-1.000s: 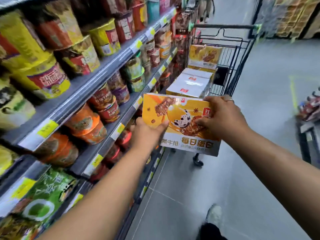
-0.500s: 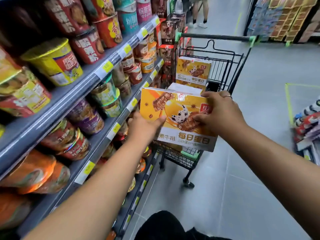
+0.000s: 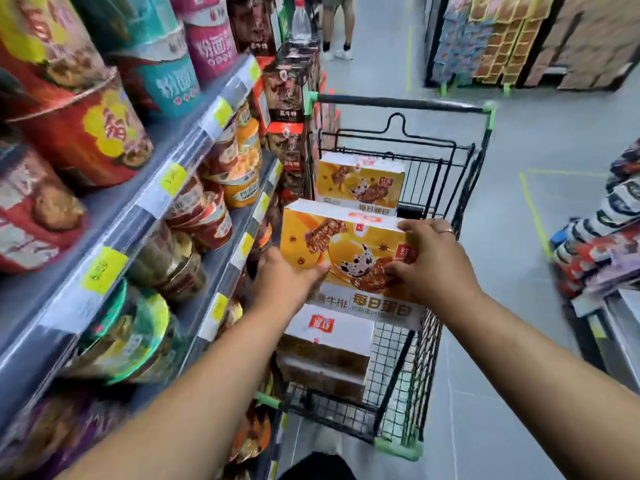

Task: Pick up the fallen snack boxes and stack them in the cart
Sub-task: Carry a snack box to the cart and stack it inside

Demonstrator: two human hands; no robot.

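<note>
Both hands, left hand [image 3: 289, 277] and right hand [image 3: 434, 261], fingers grasping orange snack box [image 3: 349, 251], held above cart [image 3: 429, 344]; stacked boxes [image 3: 325, 344] lay beneath.

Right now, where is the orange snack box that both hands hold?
The orange snack box sits mid-frame, held by the left hand and right hand above the cart, over a white-topped box.

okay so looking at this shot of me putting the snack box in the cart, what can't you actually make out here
From the head view:
- Boxes already in the cart: the held snack box covers most of the white-topped stack, so its count is unclear.
- Left hand: fingers go behind the box, so the grip is hidden.
- Right hand: covers the box's right corner and logo.
- Cups on the shelf: blurred, labels unreadable.
- Cart wheels: cut off.
</note>
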